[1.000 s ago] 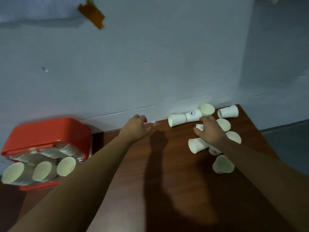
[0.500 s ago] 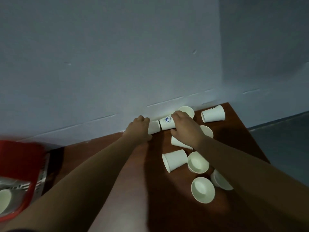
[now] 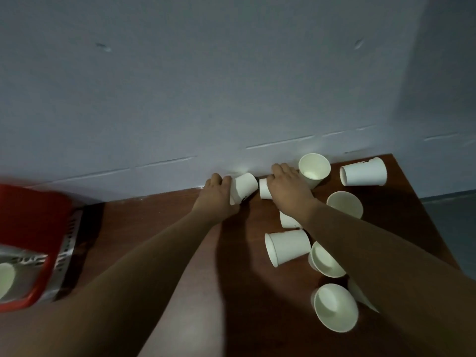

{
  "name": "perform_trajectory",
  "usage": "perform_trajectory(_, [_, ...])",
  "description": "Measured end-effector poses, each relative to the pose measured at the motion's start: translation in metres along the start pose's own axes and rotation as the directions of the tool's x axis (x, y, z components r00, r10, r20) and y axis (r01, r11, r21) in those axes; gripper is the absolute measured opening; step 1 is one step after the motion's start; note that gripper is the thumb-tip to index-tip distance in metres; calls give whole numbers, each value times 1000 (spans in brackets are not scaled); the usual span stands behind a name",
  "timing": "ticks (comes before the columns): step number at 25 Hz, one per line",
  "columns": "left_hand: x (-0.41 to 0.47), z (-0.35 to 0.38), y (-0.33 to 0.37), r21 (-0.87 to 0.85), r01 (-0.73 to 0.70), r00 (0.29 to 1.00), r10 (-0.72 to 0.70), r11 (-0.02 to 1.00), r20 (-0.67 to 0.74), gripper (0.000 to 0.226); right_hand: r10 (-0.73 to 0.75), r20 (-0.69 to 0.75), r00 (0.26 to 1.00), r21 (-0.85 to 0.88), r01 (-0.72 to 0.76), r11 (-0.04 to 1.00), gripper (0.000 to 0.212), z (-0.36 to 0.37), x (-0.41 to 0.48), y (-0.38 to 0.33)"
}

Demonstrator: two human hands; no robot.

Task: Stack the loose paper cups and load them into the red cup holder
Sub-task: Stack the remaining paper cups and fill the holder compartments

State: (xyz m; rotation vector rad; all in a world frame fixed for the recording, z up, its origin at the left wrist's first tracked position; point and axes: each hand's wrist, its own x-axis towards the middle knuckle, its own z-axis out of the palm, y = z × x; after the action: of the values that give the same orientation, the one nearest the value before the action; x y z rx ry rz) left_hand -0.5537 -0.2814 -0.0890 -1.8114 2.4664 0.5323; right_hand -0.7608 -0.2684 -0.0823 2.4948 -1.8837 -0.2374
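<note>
Cups (image 3: 287, 247): white paper, matt, smooth walls, rolled rims; one carries a small dark print. Bench (image 3: 154, 228): dark red-brown wood finish, smooth, faint sheen where light falls. Holder (image 3: 33, 215): red plastic, smooth, slightly glossy. Its side panel (image 3: 69, 238) looks like silvery perforated metal, blurred. Wall (image 3: 206, 86): pale paint, matt, with small chips and hairline scores.

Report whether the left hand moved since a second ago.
Yes: the left hand shifted right, toward the upright cup by the wall, and now grips a tipped cup.
</note>
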Motion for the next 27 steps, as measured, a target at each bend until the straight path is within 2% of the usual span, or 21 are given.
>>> perform_trajectory(4, [-24,-26,-22,-146,54,997,-61,988,-43,75,-1,14,1000,46,0,999,50,-18,0,-14])
perform_trajectory(7, [-60,-54,-46,-269,109,988,-133,957,-76,80,23,10,1000,210,-24,977,59,-46,-11,-43])
perform_trajectory(9, [-89,-77,-67,-317,141,974,-188,938,-125,76,52,38,998,416,-63,907,63,-72,-20,-70])
perform_trajectory(11, [-123,-102,-93,-345,186,957,-249,920,-149,72,58,64,996,606,-85,791,62,-99,-29,-103])
perform_trajectory(14, [-173,-139,-128,-375,215,949,-283,902,-136,72,57,81,995,738,-99,668,57,-135,-36,-153])
perform_trajectory(16, [-214,-166,-157,-403,226,944,-301,887,-134,75,55,104,993,775,-115,621,53,-160,-38,-199])
perform_trajectory(20, [-290,-206,-216,-428,239,935,-326,872,-142,90,2,118,993,780,-94,619,51,-197,-42,-288])
perform_trajectory(24, [-356,-221,-288,-431,284,919,-371,857,-133,70,-51,62,997,799,-18,601,58,-214,-44,-374])
perform_trajectory(27, [-395,-223,-345,-473,336,875,-455,815,-163,75,-62,35,997,796,10,605,52,-214,-40,-430])
